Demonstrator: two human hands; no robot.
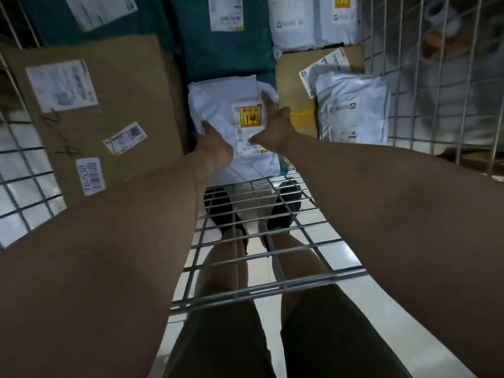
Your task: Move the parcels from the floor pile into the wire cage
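Both hands, left hand [211, 141] and right hand [272, 126], are spread flat on the white fragile-labelled mailer [226, 110] inside the wire cage [409, 64], gripping nothing; wedged at 3 o'clock of the cardboard box [109, 105], it could be crushed if pressed hard.

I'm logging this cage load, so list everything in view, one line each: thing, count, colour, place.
wire cage: one, grey metal, around the parcels, front panel over the legs
white parcel with orange sticker: one, white, centre, under both hands
large cardboard box: one, brown, left, several labels
teal parcels: at least two, dark teal, back centre and left
white mailers: at least three, white, right and back right
flat cardboard box: one, brown, right, under a mailer
left hand: one, on the white parcel's left edge
right hand: one, fingers spread on its label
legs and dark shoes: two, below the mesh
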